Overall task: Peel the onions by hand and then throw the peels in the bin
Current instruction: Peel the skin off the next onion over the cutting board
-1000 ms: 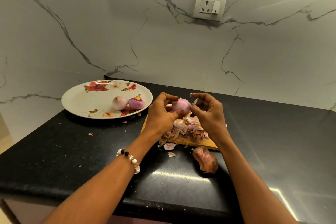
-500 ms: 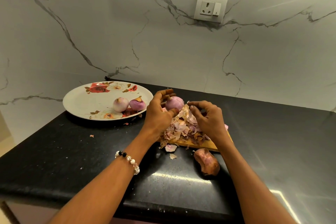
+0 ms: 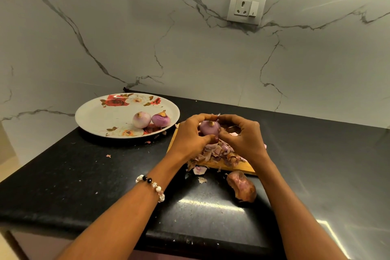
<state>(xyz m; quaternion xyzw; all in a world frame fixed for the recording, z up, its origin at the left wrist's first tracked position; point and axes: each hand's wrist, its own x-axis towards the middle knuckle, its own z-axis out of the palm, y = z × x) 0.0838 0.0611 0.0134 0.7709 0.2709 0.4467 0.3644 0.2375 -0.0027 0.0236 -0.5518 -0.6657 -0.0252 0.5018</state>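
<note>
My left hand (image 3: 191,135) cups the onion (image 3: 209,127) from its side, fingers curled over the top and thumb beneath, so it cannot roll while I work on it. My right hand (image 3: 242,137) closes on it from the other side, fingertips meeting my left ones at the root tuft, where a last scrap of skin seems to cling; I judge I am picking that off. I hold the onion directly above the peel heap (image 3: 219,153) so whatever comes loose drops onto the pile and not across the counter (image 3: 84,175). The heap sits on the wooden board (image 3: 242,168) just under my wrists, keeping the scraps gathered for one trip to the bin, which I cannot see from here. Beyond my left hand, the flowered plate (image 3: 101,116) holds two peeled onions (image 3: 141,120), kept apart from the mess so they stay clean. Near my right forearm lies an unpeeled onion (image 3: 241,186), brown skin on, within easy reach for its turn. A few stray flakes have scattered left of my left wrist.
</note>
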